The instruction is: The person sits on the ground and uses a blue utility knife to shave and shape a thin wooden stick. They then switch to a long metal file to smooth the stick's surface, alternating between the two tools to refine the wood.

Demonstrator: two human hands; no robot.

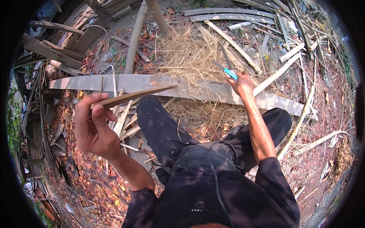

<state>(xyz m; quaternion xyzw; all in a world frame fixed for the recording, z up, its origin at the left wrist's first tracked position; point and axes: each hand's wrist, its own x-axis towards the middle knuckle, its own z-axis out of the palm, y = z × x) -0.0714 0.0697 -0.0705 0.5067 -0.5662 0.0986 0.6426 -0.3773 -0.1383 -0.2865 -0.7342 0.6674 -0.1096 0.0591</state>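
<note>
My left hand [93, 127] is pinched shut on a thin bamboo sliver [133, 96], tip angled toward 2 o'clock, raised like I'm checking its edge. My right hand [242, 84], out at 1 o'clock, is clamped on a blue-handled knife [227, 68], parked over the grey plank [152, 82], well away from the sliver.
</note>
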